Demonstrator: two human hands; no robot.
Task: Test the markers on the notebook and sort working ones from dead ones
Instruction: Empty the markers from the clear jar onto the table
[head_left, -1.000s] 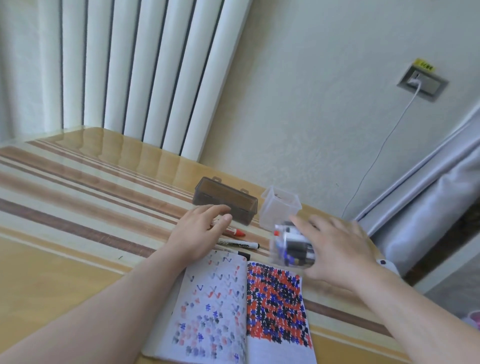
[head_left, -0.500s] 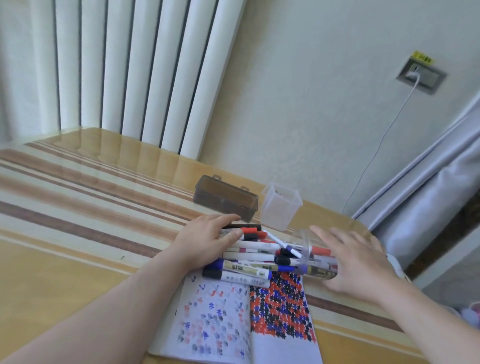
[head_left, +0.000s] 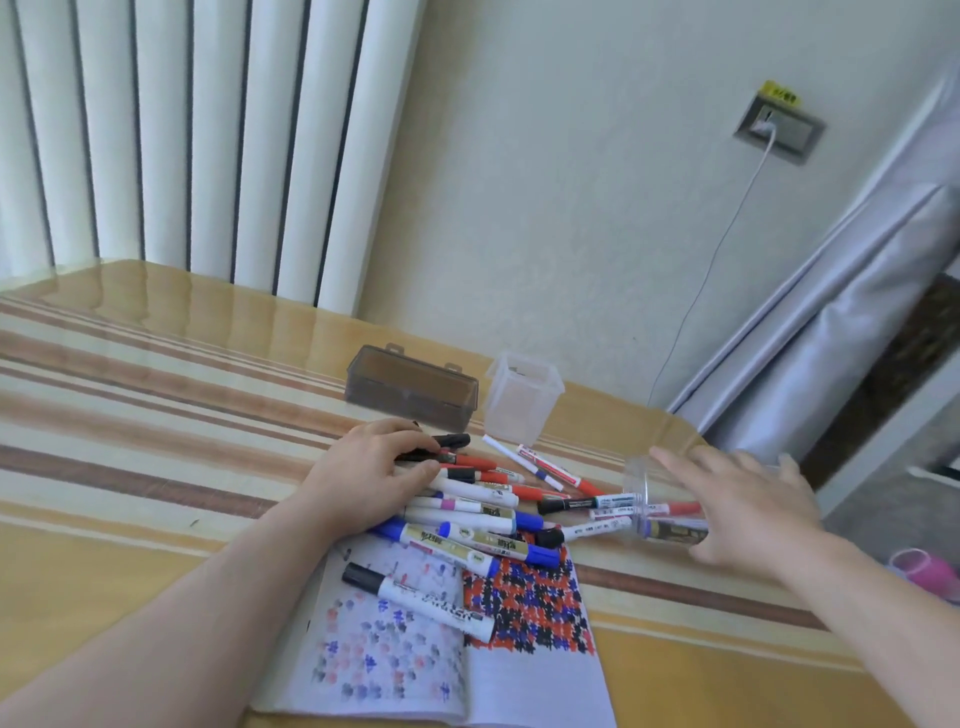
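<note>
The fingers (head_left: 675, 470) of the right hand (head_left: 748, 512) were spread almost straight over a clear plastic cup (head_left: 652, 506) lying on its side on the bench (head_left: 156, 415), its mouth turned toward the left; a few marker ends still sat inside it, and whether the thumb curled under the cup could not be made out. The left hand (head_left: 371, 480) lay palm down on the left end of the spilled markers (head_left: 483, 512), its fingers bent lightly over a black-capped one, pressing rather than lifting.

The pile fanned out between the two hands: red, blue and black caps on white barrels, the nearer ones overlapping the top edge of the open notebook (head_left: 441, 649). One black-capped marker (head_left: 421, 603) lay alone, slanted across the left page. That page carried scattered test marks; the right page was densely filled with red, blue and black.

Beyond the pile stood a smoky brown box (head_left: 413, 392), lid closed, and just beside it an upright clear square tub (head_left: 522, 397), whose contents could not be made out. Both forearms reached in from the near edge.
</note>
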